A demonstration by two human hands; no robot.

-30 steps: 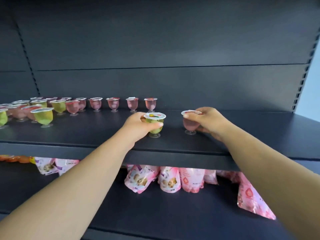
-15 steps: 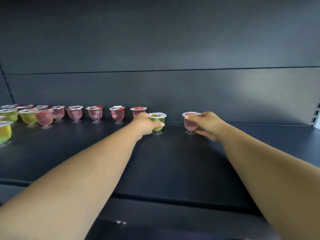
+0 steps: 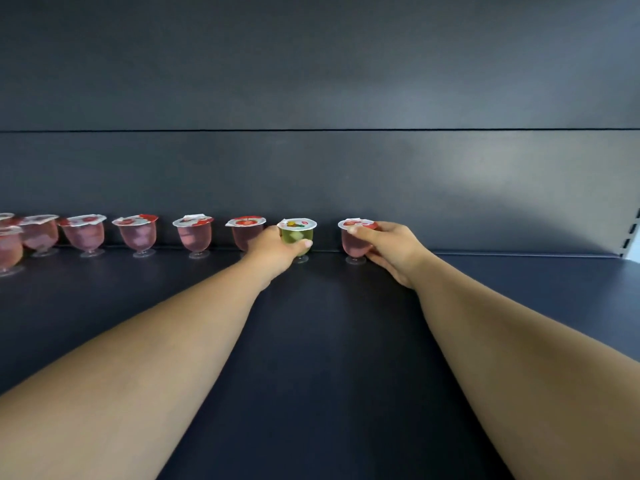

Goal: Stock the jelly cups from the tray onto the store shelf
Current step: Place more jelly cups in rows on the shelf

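Observation:
Both my arms reach far back over the dark shelf (image 3: 311, 341). My left hand (image 3: 273, 249) grips a green jelly cup (image 3: 297, 234) standing upright on its small foot close to the back wall. My right hand (image 3: 391, 249) wraps a pink jelly cup (image 3: 353, 242) from the right, thumb on its lid; that cup also rests on the shelf. A row of several pink jelly cups (image 3: 138, 235) lines the back wall to the left. The nearest one (image 3: 244, 230) is partly hidden behind my left hand. The tray is out of view.
The shelf's dark back panel (image 3: 311, 168) rises right behind the cups. A slotted upright (image 3: 632, 237) marks the shelf's right end. Bare shelf lies to the right of the pink cup I hold and in front of the row.
Both hands have pushed their cups from near the shelf's front to the back wall, in line with the row. The view has moved in closer; the lower shelf with pouches is out of sight.

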